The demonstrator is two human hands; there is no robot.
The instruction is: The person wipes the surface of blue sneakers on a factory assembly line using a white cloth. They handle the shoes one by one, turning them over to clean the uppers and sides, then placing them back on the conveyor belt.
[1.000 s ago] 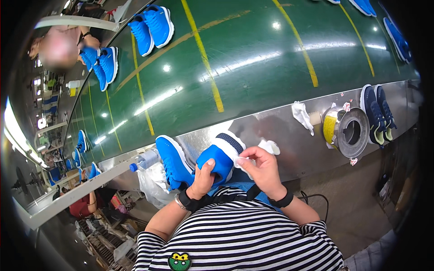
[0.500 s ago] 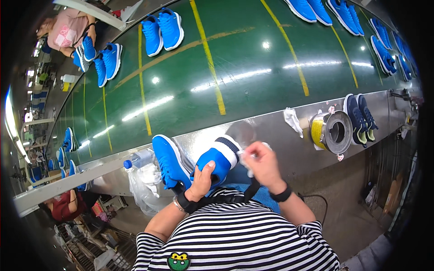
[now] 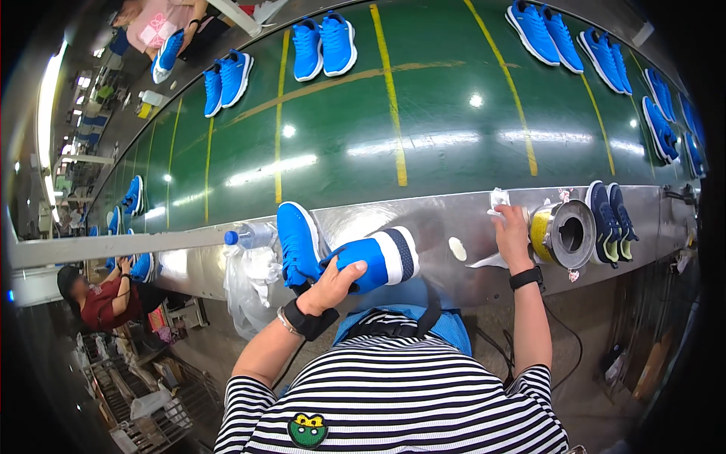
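My left hand (image 3: 330, 286) grips a blue sneaker (image 3: 363, 265) by its upper, thumb on top. The shoe lies tilted on its side, its white sole edge and dark patterned heel part facing right. Close on its left, a second blue sneaker (image 3: 299, 240) rests on the metal ledge. My right hand (image 3: 513, 236) has reached out to the right, and its fingers close on a crumpled white cloth (image 3: 499, 200) on the ledge. Below that wrist lies another white strip (image 3: 490, 262), partly hidden. A small white oval piece (image 3: 457, 248) sits between the hands.
A round metal tin with a yellow band (image 3: 567, 234) and a pair of navy shoes (image 3: 611, 223) stand right of my hand. Left are a bottle (image 3: 253, 235) and a plastic bag (image 3: 248, 291). Beyond the ledge, a green conveyor (image 3: 340, 121) carries blue sneakers; co-workers stand at the left.
My right hand has left the sneaker's heel and moved right to the white cloth. The held sneaker has turned so its heel points right. The far co-worker's shoe has shifted, and my view has moved.
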